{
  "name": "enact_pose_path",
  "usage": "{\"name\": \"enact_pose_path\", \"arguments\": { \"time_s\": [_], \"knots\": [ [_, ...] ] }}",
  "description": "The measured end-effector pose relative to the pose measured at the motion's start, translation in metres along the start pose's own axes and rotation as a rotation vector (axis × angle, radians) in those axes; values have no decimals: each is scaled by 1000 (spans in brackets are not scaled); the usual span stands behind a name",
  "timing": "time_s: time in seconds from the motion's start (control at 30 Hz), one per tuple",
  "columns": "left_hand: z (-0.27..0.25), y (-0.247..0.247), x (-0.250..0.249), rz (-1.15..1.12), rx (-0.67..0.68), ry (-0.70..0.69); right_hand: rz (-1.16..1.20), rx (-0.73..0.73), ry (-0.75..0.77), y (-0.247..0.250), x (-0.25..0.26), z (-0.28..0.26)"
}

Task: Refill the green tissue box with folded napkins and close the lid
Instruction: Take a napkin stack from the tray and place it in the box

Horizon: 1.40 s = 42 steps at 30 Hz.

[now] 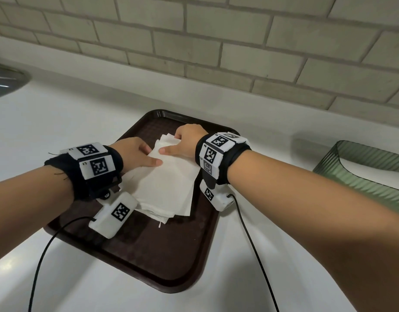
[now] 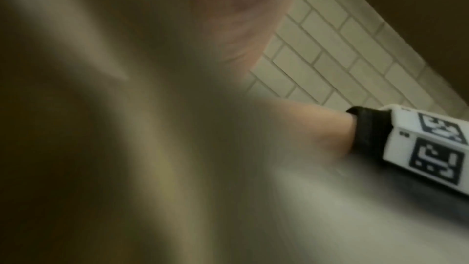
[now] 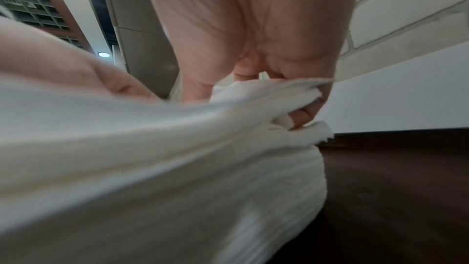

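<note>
The napkins (image 1: 169, 183) on the tray (image 1: 162, 255) are gripped at the far edge by the right hand (image 1: 187, 140) and steadied under the left hand (image 1: 133, 152) thumb (grip unclear), seemingly for squaring.

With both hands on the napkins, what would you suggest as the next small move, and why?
Probably squaring the napkins into a neat stack before lifting. They lie fanned unevenly on the tray, the right hand curls its fingers round their far edge, the left hand holds their left side, and the green box sits to the right.
</note>
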<state>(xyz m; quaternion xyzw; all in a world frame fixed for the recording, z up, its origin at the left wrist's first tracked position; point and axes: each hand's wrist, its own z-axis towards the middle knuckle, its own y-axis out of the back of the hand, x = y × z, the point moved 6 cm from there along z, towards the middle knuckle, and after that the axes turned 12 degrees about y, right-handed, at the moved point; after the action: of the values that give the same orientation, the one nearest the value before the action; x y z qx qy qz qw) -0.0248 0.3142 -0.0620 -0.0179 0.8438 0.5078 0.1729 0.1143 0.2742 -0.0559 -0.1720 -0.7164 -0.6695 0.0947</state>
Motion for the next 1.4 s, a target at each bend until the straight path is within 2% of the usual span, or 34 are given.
{"name": "enact_pose_path", "arguments": {
  "time_s": [0.17, 0.33, 0.5, 0.67, 0.83, 1.0, 1.2, 1.4],
  "knots": [
    [8, -4, 14, -110, 153, 65, 15, 77, -51, -1, -3, 4],
    [-2, -2, 17, -64, 184, 70, 125, 35, -90, 5, -4, 2],
    [-22, 4, 11, 88, 117, 9, 98, 63, -107, -2, -2, 3],
    [-40, -16, 2, 241, 63, -43, 100, 42, -149, -6, 0, 1],
    [-47, -28, -9, 328, 13, 10, -28, 87, -47, -3, 13, -2],
    [-50, -36, -13, 428, -82, 13, -118, 90, -16, 8, 19, -5],
    [-50, -35, -8, 411, -91, 0, -9, 51, -50, 17, 11, -2],
    [-44, -27, -1, 335, -27, -29, 123, 56, -69, 21, 4, 1]
  ]
}}
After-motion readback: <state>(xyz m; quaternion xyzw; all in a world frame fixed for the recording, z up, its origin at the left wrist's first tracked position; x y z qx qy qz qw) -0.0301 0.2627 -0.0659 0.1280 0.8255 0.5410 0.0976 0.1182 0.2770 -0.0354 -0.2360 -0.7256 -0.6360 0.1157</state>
